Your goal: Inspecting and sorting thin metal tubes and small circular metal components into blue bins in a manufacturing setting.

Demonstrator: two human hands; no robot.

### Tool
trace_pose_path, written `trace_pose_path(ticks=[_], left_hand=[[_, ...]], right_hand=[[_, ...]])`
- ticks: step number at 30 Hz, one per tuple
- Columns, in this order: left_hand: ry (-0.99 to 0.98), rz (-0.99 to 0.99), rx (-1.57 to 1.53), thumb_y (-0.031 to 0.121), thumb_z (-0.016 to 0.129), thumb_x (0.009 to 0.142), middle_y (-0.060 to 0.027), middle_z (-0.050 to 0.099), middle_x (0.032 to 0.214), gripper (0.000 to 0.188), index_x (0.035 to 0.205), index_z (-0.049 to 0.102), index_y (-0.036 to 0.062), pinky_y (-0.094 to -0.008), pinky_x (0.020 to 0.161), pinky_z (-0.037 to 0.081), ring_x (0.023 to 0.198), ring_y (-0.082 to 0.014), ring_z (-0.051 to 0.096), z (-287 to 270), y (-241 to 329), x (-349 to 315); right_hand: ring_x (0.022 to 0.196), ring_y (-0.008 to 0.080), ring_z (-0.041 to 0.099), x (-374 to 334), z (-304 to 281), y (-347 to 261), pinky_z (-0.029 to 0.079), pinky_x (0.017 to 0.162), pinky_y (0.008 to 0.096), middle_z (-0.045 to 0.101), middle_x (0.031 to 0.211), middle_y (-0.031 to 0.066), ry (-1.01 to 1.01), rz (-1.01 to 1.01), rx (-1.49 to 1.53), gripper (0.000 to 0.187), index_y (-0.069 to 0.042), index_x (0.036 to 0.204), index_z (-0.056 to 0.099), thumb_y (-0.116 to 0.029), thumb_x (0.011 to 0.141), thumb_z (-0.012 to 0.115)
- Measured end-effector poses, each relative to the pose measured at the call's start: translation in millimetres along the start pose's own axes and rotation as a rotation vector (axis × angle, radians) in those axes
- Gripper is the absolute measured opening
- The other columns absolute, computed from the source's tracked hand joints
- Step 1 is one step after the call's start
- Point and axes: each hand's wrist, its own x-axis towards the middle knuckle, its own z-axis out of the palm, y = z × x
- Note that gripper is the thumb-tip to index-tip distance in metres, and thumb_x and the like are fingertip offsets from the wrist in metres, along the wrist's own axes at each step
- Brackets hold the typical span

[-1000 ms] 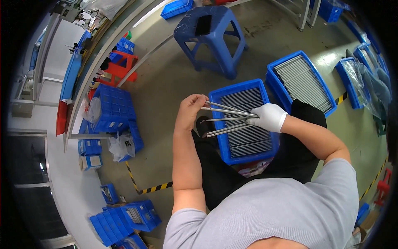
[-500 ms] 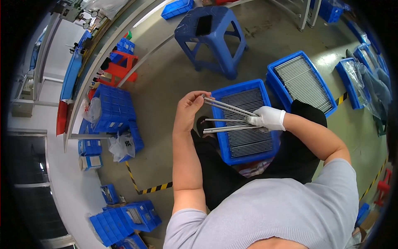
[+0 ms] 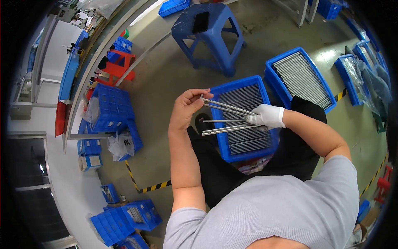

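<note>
Several slim grey metal rods [image 3: 224,121] fan out from my right hand [image 3: 266,116], which wears a white glove and is closed round their right ends. Bare, my left hand [image 3: 188,106] pinches the far left end of the uppermost rods between thumb and fingers; exactly how many it touches I cannot tell. The lower rods spread apart, their left ends free in the air. Beneath both hands stands a blue plastic crate [image 3: 223,145] between my knees, filled with rows of similar dark grey rods.
Right of it, a second blue crate [image 3: 270,79] holds lighter rods. A blue stool [image 3: 224,41] with a black phone [image 3: 201,22] on top stands ahead. Stacked blue crates [image 3: 110,108] and a red stool [image 3: 120,68] are at the left, beside a workbench. Wrapped crates [image 3: 350,79] line the far right.
Both hands keep their hold on the rods. My left hand and forearm have shifted slightly left, and the lower rods sit closer together. The whole view has moved a little.
</note>
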Motion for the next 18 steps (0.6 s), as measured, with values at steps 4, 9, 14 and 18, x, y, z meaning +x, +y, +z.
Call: trace_pose_path(ticks=[4,9,14,18], left_hand=[[0.017,-0.029,0.031,0.005,0.064,0.087,-0.0128,0.067,0.104,0.021,0.106,0.063,-0.0019,-0.0288,0.091,0.048,0.099,-0.0186,0.064,3,-3,-1],[0.048,-0.025,0.028,0.007,0.065,0.087,-0.013,0.066,0.105,0.02,0.106,0.064,-0.0016,-0.0277,0.086,0.05,0.095,-0.0185,0.065,9,-6,-1],[-0.006,-0.023,0.071,0.005,0.063,0.088,-0.0102,0.066,0.104,0.02,0.106,0.064,-0.0022,-0.0287,0.083,0.05,0.093,-0.0184,0.065,3,-8,0],[0.054,0.039,0.164,0.006,0.06,0.09,-0.0066,0.066,0.091,0.016,0.103,0.065,-0.0014,-0.0266,0.086,0.046,0.091,-0.0154,0.061,-5,3,3]], right_hand=[[0.074,0.0308,0.064,-2,6,-3,0.049,0.07,0.0406,0.065,0.073,0.0163,0.258,-0.046,-0.414,0.055,-0.001,0.091,0.067,-0.052,0.093,0.048],[0.066,0.0254,0.061,4,9,6,0.048,0.066,0.0373,0.061,0.067,0.0126,0.186,-0.045,-0.249,0.053,-0.001,0.091,0.067,-0.051,0.093,0.05],[0.052,0.0143,0.05,5,12,8,0.041,0.05,0.0287,0.052,0.06,0.004,-0.028,-0.003,0.116,0.052,-0.002,0.091,0.065,-0.052,0.093,0.051],[0.046,0.0091,0.043,2,5,4,0.035,0.044,0.0238,0.048,0.058,0.0001,-0.091,0.068,0.212,0.047,-0.006,0.083,0.061,-0.051,0.092,0.053]])
